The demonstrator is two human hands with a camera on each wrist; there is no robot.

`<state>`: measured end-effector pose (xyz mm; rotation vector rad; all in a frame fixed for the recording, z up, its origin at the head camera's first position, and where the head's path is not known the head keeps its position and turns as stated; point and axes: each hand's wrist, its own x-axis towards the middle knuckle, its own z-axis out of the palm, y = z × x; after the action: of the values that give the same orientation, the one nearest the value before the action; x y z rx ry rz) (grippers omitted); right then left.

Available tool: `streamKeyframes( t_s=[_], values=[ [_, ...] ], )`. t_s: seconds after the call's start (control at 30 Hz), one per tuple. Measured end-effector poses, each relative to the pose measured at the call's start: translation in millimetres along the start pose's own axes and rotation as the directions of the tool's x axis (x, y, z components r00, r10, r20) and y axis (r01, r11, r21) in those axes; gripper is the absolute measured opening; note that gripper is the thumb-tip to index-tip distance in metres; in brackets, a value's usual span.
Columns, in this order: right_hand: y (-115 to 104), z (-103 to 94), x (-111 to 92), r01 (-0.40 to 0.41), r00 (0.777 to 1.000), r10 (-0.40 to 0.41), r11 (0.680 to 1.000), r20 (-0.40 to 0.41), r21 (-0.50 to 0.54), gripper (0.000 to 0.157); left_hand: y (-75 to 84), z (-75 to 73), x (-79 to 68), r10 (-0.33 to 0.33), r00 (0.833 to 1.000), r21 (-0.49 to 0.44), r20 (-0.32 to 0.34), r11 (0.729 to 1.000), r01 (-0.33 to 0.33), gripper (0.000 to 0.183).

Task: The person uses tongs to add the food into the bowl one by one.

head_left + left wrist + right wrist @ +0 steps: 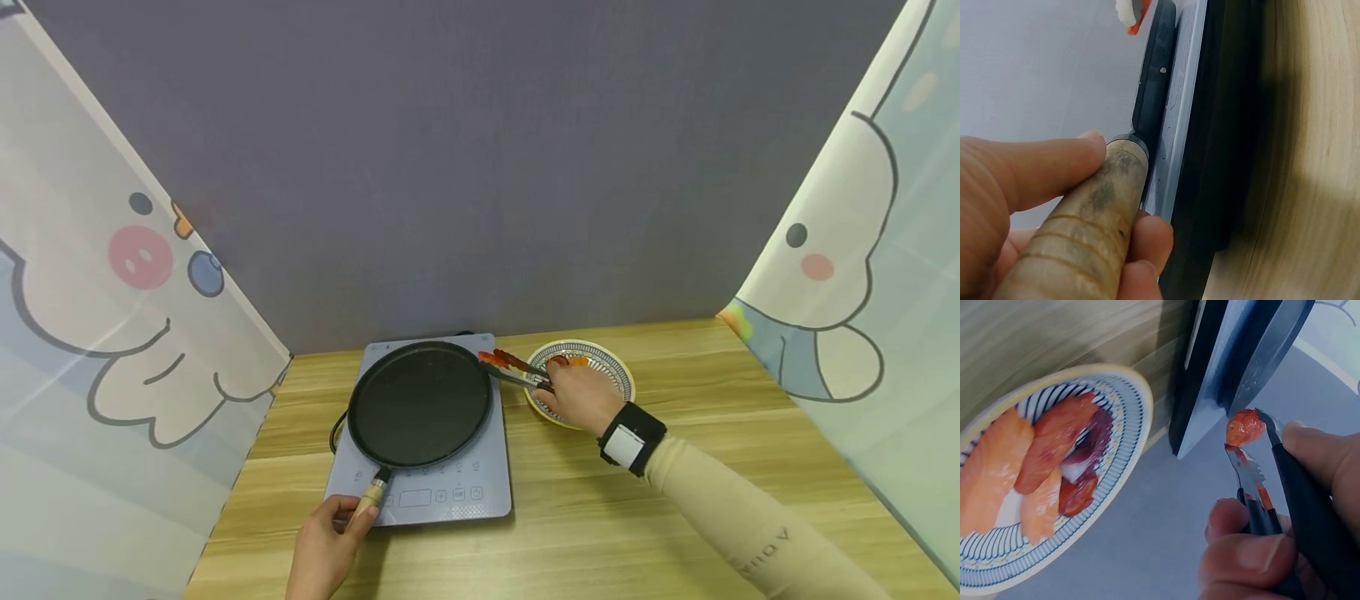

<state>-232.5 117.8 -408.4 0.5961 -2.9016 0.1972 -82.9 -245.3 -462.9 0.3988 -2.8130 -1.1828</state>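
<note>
My left hand (327, 540) grips the wooden handle (1075, 234) of a flat black frying pan (420, 404), thumb along the top and fingers curled beneath. The pan lies on a grey induction cooktop (487, 492). My right hand (588, 398) holds black-handled metal tongs (1300, 506) over the plate's left side, their tips reaching the pan's right rim in the head view. Between the tips is a small glossy red piece of food (1245, 427). Beneath that hand, the patterned plate (1142, 419) bears orange salmon-like slices (991, 469), a redder slice (1057, 442) and a purple-and-white piece (1090, 447).
The cooktop and plate stand side by side on a wood-grain table (585, 525). A dark grey panel (480, 167) rises behind them, with cartoon-printed sheets (150, 350) at both sides. A black cable (334, 433) curves out left of the cooktop.
</note>
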Motion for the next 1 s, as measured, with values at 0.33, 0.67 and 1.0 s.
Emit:
streamKeyframes(
  t_s=[0.33, 0.67, 1.0],
  values=[
    [-25, 8.3, 5, 0.036, 0.999, -0.036, 0.999, -0.022, 0.001, 0.039, -0.2, 0.5, -0.6, -0.008, 1.000, 0.009, -0.004, 1.000, 0.008, 0.029],
    [-44, 15.3, 9, 0.052, 0.999, -0.052, 0.999, -0.008, 0.002, 0.040, -1.3, 3.6, -0.4, -0.009, 1.000, 0.002, -0.002, 1.000, 0.009, 0.027],
    [-68, 18.7, 21, 0.078, 0.997, -0.078, 0.997, -0.009, 0.007, 0.039, -1.3, 2.5, -1.4, -0.002, 1.000, 0.009, -0.010, 1.000, 0.002, 0.033]
  ],
)
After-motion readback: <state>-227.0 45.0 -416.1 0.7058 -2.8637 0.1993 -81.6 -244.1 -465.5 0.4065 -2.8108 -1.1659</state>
